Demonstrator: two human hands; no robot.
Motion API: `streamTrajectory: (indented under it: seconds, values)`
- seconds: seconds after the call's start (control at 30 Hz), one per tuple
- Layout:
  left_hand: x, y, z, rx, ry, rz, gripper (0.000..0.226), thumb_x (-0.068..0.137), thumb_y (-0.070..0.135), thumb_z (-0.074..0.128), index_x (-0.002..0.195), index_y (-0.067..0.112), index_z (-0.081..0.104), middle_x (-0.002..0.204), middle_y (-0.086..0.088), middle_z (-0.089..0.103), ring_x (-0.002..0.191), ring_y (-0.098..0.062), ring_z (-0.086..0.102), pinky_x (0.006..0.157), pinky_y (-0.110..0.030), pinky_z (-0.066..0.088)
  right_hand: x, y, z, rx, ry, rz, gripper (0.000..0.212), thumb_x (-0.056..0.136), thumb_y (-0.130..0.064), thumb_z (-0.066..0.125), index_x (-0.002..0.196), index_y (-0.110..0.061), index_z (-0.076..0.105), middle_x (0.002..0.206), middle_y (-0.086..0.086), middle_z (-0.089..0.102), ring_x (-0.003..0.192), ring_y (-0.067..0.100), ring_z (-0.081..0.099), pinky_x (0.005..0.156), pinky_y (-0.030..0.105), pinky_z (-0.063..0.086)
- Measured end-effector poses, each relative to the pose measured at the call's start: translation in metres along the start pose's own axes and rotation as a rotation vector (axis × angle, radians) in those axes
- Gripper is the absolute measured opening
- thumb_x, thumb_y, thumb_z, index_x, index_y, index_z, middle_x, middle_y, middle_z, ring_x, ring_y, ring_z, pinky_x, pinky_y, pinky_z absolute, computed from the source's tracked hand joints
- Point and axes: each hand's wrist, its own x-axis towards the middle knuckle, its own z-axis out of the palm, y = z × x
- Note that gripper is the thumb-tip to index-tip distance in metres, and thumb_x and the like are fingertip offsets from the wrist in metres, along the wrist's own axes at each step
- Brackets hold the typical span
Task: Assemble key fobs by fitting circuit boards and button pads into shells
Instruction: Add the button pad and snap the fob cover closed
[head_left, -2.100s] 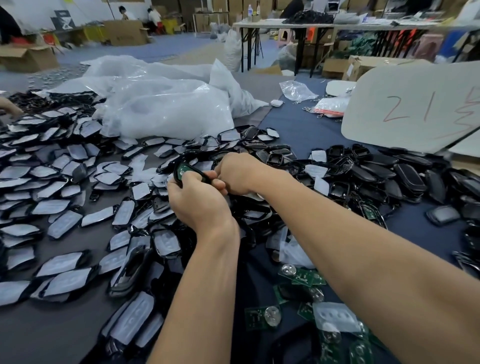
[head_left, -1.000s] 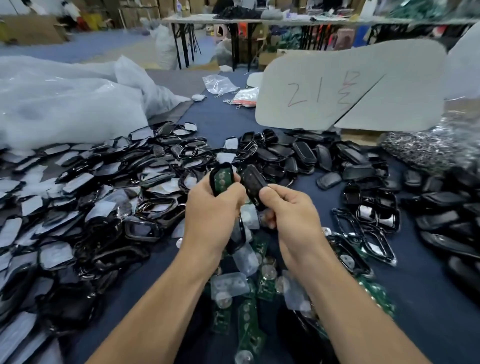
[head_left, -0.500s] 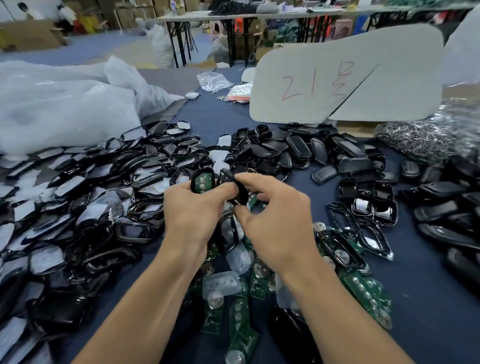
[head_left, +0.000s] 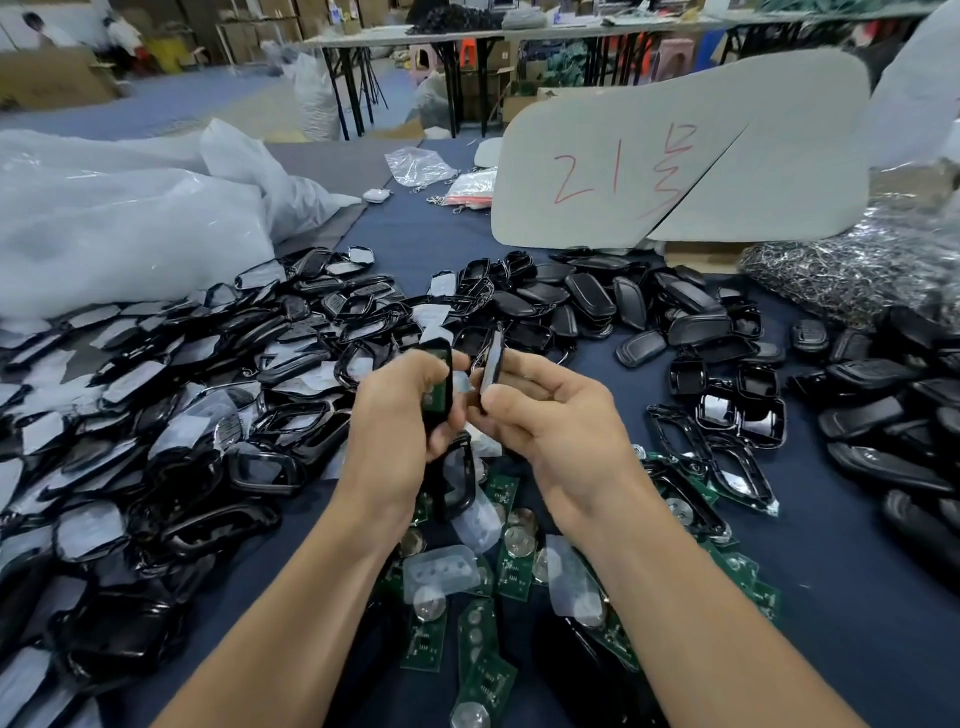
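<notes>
Judging by looks: loaded shell (head_left: 439, 387) pinched in left hand (head_left: 395, 436), cover half (head_left: 492, 366) edge-gripped in right hand (head_left: 558, 423); both light, stiff, glossy-slippery.

Your left hand (head_left: 395, 421) covers the lower part of the shell half (head_left: 438, 384) it grips, so how the green board sits inside can't be told. Your right hand (head_left: 550, 415) hides most of the black cover (head_left: 492, 364), seen edge-on.

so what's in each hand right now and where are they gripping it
Left hand grips a shell half with a green board by its lower end; right hand pinches a black cover near its bottom.
</notes>
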Motion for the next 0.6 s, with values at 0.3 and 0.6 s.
streamTrajectory:
  seconds: [0.3, 0.6]
  values:
    - [0.0006, -0.005, -0.0016, 0.278, 0.183, 0.078, 0.018, 0.083, 0.038, 0.059, 0.079, 0.027, 0.074, 0.068, 0.003, 0.068, 0.062, -0.01, 0.054, 0.06, -0.035, 0.048, 0.0003, 0.0007, -0.002, 0.033, -0.077, 0.045, 0.035, 0.09, 0.014, 0.064, 0.114, -0.009, 0.074, 0.105, 0.009, 0.08, 0.093, 0.019, 0.075, 0.093, 0.035, 0.06]
    - [-0.003, -0.0036, -0.0019, 0.507, 0.35, 0.21, 0.017, 0.083, 0.037, 0.077, 0.074, 0.052, 0.077, 0.073, 0.025, 0.074, 0.062, -0.002, 0.07, 0.056, -0.011, 0.049, -0.002, 0.0033, -0.0016, -0.294, -0.068, -0.152, 0.047, 0.08, 0.011, 0.071, 0.092, -0.034, 0.08, 0.096, -0.006, 0.081, 0.092, 0.012, 0.077, 0.079, 0.022, 0.059]
